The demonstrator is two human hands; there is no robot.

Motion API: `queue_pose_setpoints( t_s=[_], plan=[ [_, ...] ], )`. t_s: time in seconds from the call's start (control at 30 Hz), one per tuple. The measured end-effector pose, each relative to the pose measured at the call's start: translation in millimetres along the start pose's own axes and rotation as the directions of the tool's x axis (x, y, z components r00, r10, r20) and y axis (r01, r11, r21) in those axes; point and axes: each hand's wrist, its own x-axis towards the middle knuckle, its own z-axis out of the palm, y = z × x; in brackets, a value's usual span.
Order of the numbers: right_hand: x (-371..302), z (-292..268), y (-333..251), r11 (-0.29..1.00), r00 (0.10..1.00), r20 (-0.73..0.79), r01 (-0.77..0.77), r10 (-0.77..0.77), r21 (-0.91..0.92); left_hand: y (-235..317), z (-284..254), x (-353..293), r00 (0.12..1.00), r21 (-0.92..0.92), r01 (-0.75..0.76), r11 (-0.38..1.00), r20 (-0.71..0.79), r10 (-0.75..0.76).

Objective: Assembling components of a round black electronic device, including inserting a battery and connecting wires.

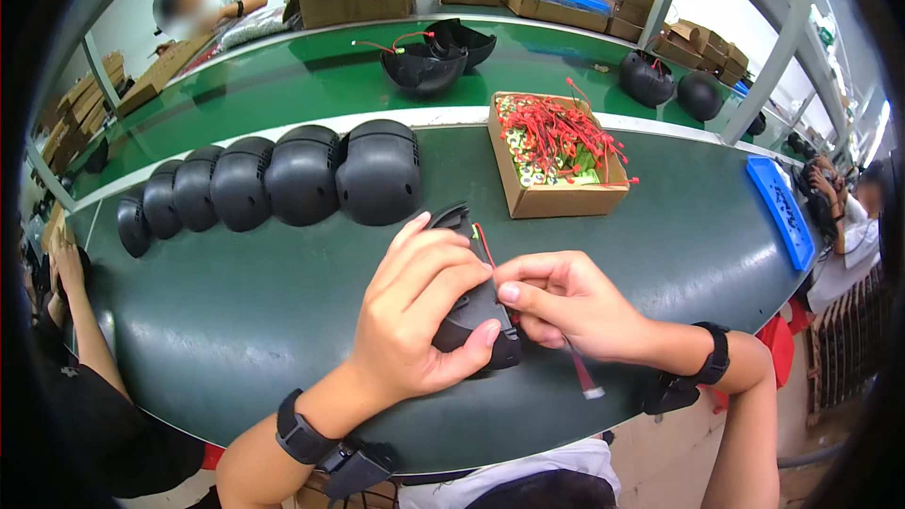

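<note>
In the middle of the bench, my left hand (415, 306) grips a black plastic shell (479, 316), its fingers over the top and its thumb along the near side. A red wire (485, 243) runs along the shell's right edge, by a small green part. My right hand (570, 302) is closed at that edge, thumb and fingertips pinching the wire. Below this hand hangs a dark red cable (580, 368) with a white connector (593, 393) at its end. The exact pinch point is partly hidden by my fingers.
Rounded black shells (380, 172) stand in a row at the left. An open cardboard box (556, 200) holds red-wired green parts. A blue tray (781, 212) lies at the right edge. Beyond, a green conveyor (330, 66) carries more shells. Co-workers sit at left, far left and right.
</note>
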Motion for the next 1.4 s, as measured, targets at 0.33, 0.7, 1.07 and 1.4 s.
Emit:
queue_pose_setpoints(
  t_s=[0.33,0.7,1.07,1.4],
  plan=[
    [-16.9,-2.1,-37.3,-0.157,0.791,0.457,0.432,-0.408,-0.888,4.5,-3.9,4.1,0.997,-0.003,-0.01,1.0,0.081,0.01],
    [-16.9,12.7,-64.1,0.072,0.955,0.264,0.275,-0.136,-0.959,7.9,-3.3,4.5,0.994,-0.026,0.02,0.999,0.109,-0.017],
    [-20.0,2.1,-42.2,0.902,0.896,0.113,-0.418,0.429,-0.108,11.8,-3.8,1.0,0.995,0.126,-0.035,0.991,0.096,0.023],
    [-27.6,24.9,-47.2,0.908,0.877,0.24,-0.417,0.416,-0.049,25.1,-5.4,3.5,0.972,0.179,-0.022,0.984,0.236,-0.021]
  ],
)
